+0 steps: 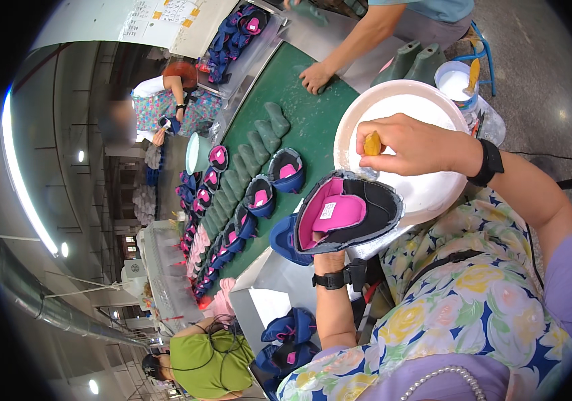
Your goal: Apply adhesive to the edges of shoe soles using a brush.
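My left hand (329, 260) holds up a blue shoe upper (383, 214) with a black and pink lining and a white label inside. The upper hides most of that hand. My right hand (409, 144) is closed round the yellow handle of a brush (373, 143). The brush's lower end sits at the upper's far edge, where I cannot tell whether it touches. Behind and under my right hand is a wide pale basin (347, 120) of white liquid.
A green conveyor belt (329, 120) carries rows of grey shoe lasts (252, 147) and blue uppers (259, 195). Across it, a co-worker's hand (316, 78) rests on a last. More uppers (289, 327) lie lower left. A tub (456, 80) with another yellow-handled brush stands beyond the basin.
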Demonstrator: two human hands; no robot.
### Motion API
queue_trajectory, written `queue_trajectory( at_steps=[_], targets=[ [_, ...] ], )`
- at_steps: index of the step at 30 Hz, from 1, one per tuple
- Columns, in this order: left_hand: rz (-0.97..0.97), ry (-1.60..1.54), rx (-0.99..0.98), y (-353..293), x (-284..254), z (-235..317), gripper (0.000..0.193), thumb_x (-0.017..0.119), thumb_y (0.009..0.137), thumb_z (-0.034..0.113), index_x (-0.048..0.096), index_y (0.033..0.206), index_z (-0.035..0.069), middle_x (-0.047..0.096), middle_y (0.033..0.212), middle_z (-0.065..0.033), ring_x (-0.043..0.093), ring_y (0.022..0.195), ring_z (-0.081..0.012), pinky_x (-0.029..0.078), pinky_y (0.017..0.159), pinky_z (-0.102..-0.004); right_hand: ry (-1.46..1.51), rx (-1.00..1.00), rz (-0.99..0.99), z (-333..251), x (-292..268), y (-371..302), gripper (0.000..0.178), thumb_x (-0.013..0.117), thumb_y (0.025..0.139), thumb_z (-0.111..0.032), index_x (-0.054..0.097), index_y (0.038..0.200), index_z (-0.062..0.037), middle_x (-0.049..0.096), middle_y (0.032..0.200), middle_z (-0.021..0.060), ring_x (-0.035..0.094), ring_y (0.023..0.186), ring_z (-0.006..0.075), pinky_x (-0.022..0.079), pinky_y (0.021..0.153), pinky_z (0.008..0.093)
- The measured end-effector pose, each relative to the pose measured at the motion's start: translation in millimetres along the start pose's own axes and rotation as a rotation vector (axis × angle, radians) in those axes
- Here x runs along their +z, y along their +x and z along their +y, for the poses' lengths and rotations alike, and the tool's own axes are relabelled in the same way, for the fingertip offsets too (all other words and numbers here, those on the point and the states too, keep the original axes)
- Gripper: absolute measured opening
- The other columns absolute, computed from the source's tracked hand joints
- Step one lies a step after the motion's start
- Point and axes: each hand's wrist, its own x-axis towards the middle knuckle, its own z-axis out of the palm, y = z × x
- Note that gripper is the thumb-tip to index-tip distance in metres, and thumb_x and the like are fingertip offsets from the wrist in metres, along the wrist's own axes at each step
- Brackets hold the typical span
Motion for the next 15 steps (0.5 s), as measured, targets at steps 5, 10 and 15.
queue_trajectory(
  at_steps=[5,10,15],
  targets=[
    [0.02,0.136,0.126,-3,0,-4,0.052,0.059,0.092,0.008,0.042,0.141,0.006,0.059,0.125,-0.0131,0.06,0.113,-0.0254,0.051,0.096,-0.0434,0.004,-0.345,0.221,2,22,5,0.017,0.068,0.09,-0.018,0.058,0.096,-0.0045,0.064,0.088,0.0128,0.065,0.083,0.0319,0.049,0.072,0.0387],
    [0.049,0.36,0.359,-8,0,-7,0.051,0.058,0.092,0.006,0.042,0.141,0.006,0.059,0.124,-0.0126,0.06,0.112,-0.0247,0.051,0.095,-0.0426,-0.02,-0.285,0.096,-1,11,-5,0.015,0.068,0.089,-0.015,0.059,0.096,-0.005,0.063,0.086,0.0122,0.064,0.081,0.0335,0.049,0.071,0.0404],
    [0.068,0.49,0.502,-7,-2,-8,0.05,0.057,0.092,0.004,0.043,0.14,0.006,0.059,0.123,-0.012,0.061,0.112,-0.024,0.052,0.094,-0.0419,-0.074,-0.222,0.072,-11,5,-10,0.016,0.072,0.085,-0.011,0.06,0.093,-0.0045,0.065,0.088,0.0112,0.065,0.084,0.0309,0.05,0.075,0.0389]
  ],
)
